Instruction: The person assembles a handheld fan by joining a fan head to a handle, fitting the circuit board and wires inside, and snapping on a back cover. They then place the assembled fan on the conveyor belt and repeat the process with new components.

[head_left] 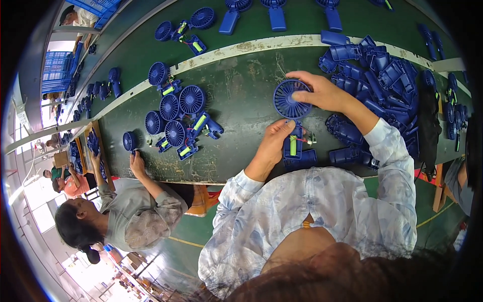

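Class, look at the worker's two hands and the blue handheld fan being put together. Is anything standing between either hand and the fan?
Nothing visible does. The right hand already grips the round blue fan head at its rim, and the left hand holds the open handle half with its green battery. The pile of blue handle shells lies off to the right.

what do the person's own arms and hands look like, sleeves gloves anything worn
Both hands are bare: no gloves, rings or watch show on the left hand or the right hand. Both arms wear long loose sleeves of thin pale blue-white fabric with a faint mottled, floral-like pattern, ending in plain cuffs at the wrists.
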